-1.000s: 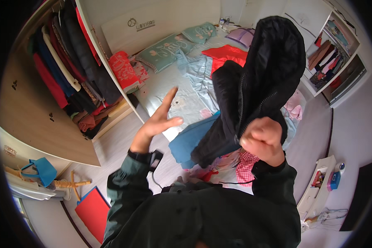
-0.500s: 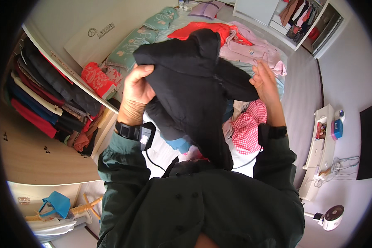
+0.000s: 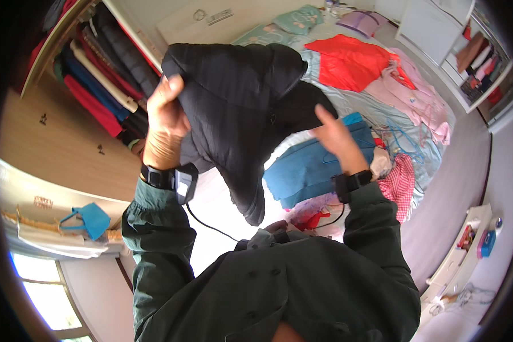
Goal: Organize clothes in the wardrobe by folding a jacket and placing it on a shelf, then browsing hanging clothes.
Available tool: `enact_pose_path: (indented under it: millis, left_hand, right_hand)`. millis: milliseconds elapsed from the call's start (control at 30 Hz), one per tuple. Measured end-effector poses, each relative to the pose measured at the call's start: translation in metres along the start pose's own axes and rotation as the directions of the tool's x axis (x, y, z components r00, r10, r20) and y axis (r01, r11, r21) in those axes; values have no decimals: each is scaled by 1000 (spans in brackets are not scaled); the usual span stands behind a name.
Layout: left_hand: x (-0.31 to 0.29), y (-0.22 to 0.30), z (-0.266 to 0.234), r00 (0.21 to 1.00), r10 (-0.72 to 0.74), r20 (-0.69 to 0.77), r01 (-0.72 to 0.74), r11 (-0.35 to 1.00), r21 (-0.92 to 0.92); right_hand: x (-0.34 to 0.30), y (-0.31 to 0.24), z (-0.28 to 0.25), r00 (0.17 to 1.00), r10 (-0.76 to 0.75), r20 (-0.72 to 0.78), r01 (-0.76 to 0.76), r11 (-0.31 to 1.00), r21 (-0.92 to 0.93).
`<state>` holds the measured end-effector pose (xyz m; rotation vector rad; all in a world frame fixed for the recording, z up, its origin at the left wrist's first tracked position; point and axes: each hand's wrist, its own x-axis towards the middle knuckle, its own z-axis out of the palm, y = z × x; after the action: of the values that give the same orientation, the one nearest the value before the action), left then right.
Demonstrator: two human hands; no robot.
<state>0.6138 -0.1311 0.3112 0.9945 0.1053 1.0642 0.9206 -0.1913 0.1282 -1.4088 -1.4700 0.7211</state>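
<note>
Both hands now spread the black quilted padded jacket (image 3: 239,97) above the bed (image 3: 382,114): left hand (image 3: 164,122) clutching its edge, right hand (image 3: 333,137) newly gripping underneath.

The black jacket (image 3: 239,108) is quilted padded cloth with a faint sheen, creased where it bends. The wardrobe door (image 3: 57,142) looks like matt pale wood grain. The person's dark green sleeves (image 3: 154,239) are smooth matt woven cloth.
</note>
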Motion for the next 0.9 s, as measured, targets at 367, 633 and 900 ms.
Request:
enact_pose_path:
  millis: [367,633,900]
  left_hand:
    - [8,-6,-54,992,-31,-119,51,984,168]
    - [20,-49,-64,977,-209,44,204,973,108]
    - [126,-158,-78,933,-340,-118,358,836,417]
  right_hand:
    - [-15,-69,-111,996,-88,21,23,474,880]
    - [-79,-55,-141,988,-101,115,-75,335,939]
    - [-60,-22,-160,936,346,-68,-141,544,827]
